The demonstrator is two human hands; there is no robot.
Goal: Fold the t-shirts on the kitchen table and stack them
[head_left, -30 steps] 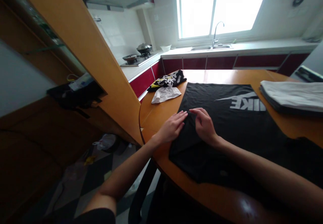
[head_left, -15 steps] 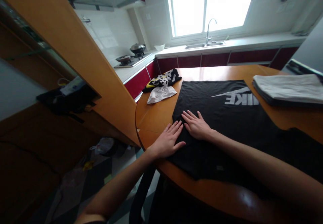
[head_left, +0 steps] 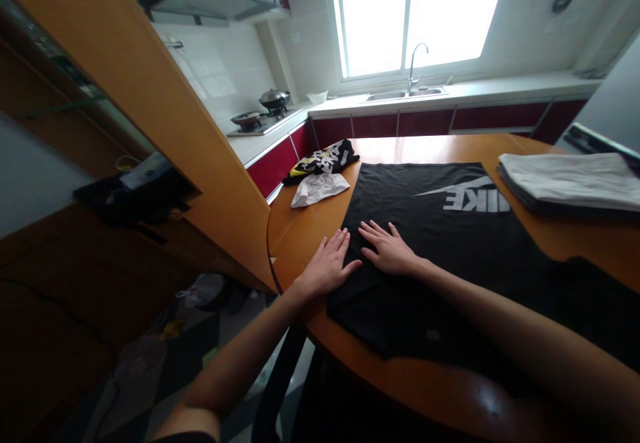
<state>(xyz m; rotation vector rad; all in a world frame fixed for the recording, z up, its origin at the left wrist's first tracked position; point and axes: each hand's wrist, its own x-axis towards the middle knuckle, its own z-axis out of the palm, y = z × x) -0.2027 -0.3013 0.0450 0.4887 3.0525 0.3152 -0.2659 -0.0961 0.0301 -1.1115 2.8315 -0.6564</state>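
A black T-shirt point(head_left: 450, 243) with a pale printed logo lies spread over the wooden table point(head_left: 300, 243), its print upside down to me. My left hand point(head_left: 327, 266) rests flat at the shirt's left edge, fingers stretched out and partly over the bare wood. On the shirt just to the right, my right hand point(head_left: 387, 250) lies palm down with its fingers extended. A small gap separates the two hands. Neither one grips the cloth.
A folded stack of white and dark cloth point(head_left: 570, 180) sits at the table's right. At the far left lie a bunched black printed garment point(head_left: 325, 160) and a white cloth point(head_left: 320, 190). A wooden partition point(head_left: 200, 143) stands left of the table.
My left hand has slid a little to the left, off the shirt and toward its edge. My right hand has stayed nearly in place, still flat on the cloth.
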